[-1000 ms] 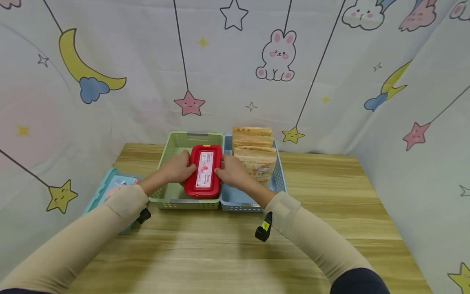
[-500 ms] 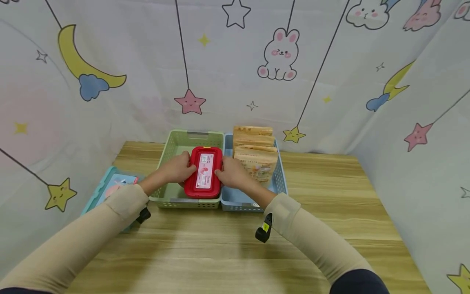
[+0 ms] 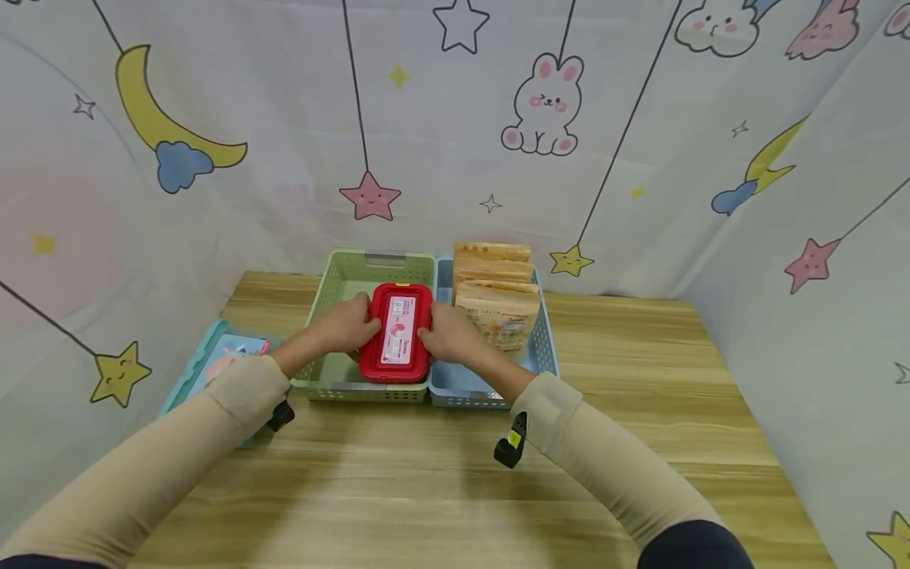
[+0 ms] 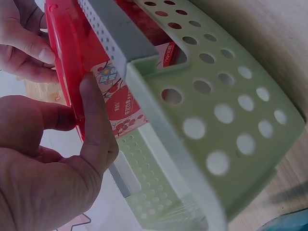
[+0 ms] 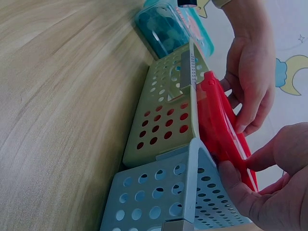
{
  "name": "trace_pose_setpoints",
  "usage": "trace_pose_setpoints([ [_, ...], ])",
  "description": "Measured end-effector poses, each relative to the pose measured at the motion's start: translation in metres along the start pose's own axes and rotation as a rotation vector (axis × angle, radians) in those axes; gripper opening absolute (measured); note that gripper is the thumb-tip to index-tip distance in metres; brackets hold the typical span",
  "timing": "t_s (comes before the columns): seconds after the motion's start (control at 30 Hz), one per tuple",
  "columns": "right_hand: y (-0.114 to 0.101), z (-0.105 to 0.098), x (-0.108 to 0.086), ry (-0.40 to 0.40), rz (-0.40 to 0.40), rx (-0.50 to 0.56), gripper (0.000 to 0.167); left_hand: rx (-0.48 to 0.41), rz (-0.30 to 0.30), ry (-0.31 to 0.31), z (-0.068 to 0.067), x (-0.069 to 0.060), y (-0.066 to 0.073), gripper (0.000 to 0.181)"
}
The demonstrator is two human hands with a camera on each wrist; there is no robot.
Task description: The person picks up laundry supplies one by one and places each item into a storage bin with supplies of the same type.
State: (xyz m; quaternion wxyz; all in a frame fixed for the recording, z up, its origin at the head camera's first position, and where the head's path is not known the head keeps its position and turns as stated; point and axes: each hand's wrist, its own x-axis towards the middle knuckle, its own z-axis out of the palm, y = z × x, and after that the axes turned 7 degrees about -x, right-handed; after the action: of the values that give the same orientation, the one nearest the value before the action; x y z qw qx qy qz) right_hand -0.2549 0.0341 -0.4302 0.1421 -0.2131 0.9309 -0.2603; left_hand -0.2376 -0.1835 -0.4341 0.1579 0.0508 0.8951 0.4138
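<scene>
A red lidded plastic box [image 3: 396,332] with a pink and white label sits partly inside the green basket [image 3: 348,273], toward its right side. My left hand [image 3: 346,324] grips the box's left edge, thumb on the lid and fingers at the side. On the opposite edge my right hand [image 3: 449,333] pinches the rim with its thumb on top. In the left wrist view the red box [image 4: 72,62] shows between the two hands and behind the basket's grey handle. From the right wrist, the box [image 5: 221,120] reaches down inside the green basket's perforated wall.
A blue basket [image 3: 465,399] touches the green one on its right and holds several upright kraft-coloured packets [image 3: 498,316]. At the left lies a teal lidded box [image 3: 213,348], partly behind the left forearm. The wood-grain table [image 3: 398,482] ends at a printed curtain behind.
The view has shifted slightly. Both hands keep their grip on the red box, which has settled very slightly lower relative to the green basket.
</scene>
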Motion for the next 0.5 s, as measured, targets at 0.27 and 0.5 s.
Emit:
trace_pose_setpoints([
  [0.27, 0.0004, 0.0006, 0.0005, 0.005, 0.017, -0.003, 0.032, 0.006, 0.0, 0.0, 0.001, -0.001, 0.001, 0.024],
  [0.5, -0.0034, 0.0004, -0.0011, -0.009, 0.039, 0.011, 0.03, -0.046, -0.035, -0.018, 0.0012, -0.0013, 0.0016, 0.026],
])
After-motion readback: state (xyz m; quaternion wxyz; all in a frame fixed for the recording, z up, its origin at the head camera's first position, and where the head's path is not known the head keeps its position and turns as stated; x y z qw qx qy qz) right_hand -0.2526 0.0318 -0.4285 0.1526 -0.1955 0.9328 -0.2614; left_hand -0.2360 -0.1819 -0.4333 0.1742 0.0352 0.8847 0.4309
